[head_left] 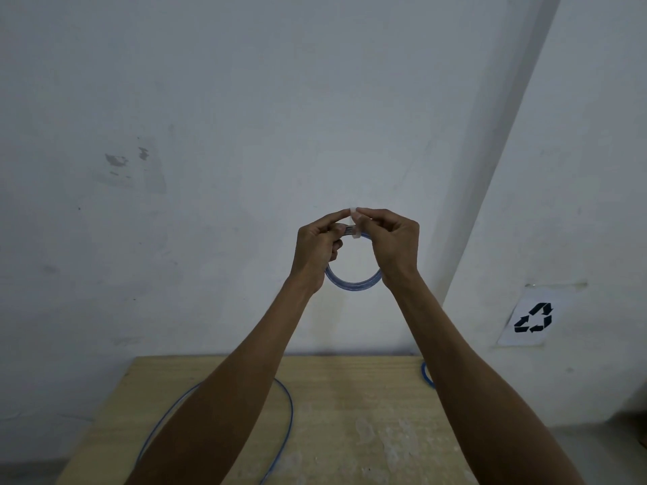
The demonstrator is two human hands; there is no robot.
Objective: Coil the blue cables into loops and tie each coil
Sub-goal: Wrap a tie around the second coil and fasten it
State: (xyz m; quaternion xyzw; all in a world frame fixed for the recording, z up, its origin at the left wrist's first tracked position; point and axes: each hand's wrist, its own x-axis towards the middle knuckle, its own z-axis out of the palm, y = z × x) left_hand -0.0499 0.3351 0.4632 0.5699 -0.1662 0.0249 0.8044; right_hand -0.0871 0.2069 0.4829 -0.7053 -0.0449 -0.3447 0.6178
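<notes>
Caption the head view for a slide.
Left hand grips a blue coil, right hand pinches a pale tie at its top; a loose cable lies on the table.

The head-worn wide-angle camera is looking forward along both outstretched arms, facing the far wall (pixel 210 99) more than down. It is framing the raised left hand (pixel 315 250) and right hand (pixel 395 246) near centre, catching only the far part of the table (pixel 350 432) at the bottom.
</notes>
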